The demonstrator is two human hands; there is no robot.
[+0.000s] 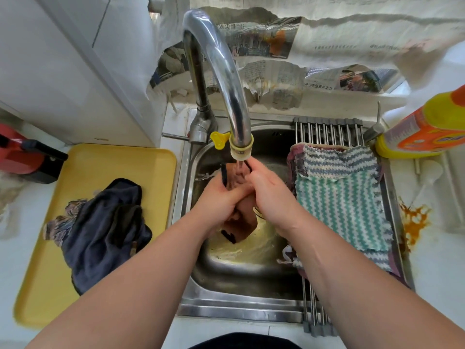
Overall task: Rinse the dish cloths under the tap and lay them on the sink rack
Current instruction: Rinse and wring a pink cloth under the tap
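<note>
Hands, left (221,197) and right (269,195), both clench a brown cloth (242,222) under the running tap (240,147).

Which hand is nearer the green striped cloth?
Right. Both grip the brown cloth, but the right hand sits just left of the green striped cloth; the left hand is farther left.

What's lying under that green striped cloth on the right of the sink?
A blue striped cloth peeks out beneath the green striped cloth, with a purplish cloth lowest, all on the sink rack. Whether more lies underneath is covered.
</note>
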